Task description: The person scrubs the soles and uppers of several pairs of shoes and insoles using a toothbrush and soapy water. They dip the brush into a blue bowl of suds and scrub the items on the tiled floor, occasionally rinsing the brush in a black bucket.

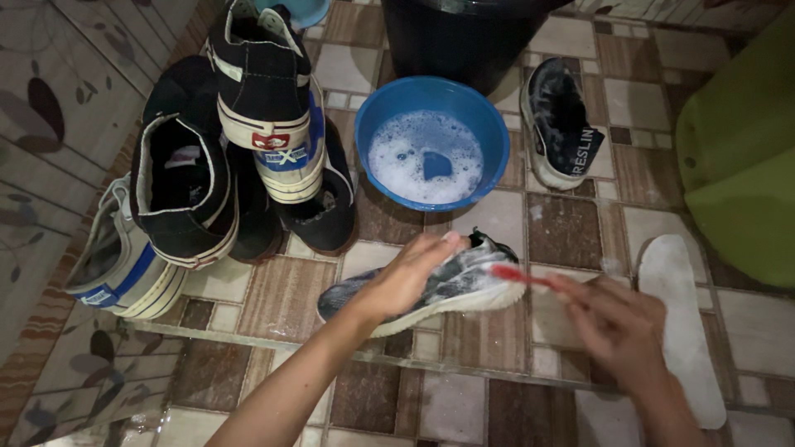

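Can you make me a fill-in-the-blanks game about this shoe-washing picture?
1. The right hand holds a toothbrush whose handle is the colour ____.
2. The left hand steadies a soapy grey ____ on the tiled floor.
3. The round blue basin is filled with foamy ____.
4. A white insole lies flat on the floor, on the ____ side of the picture.

Missing words: red; shoe; water; right
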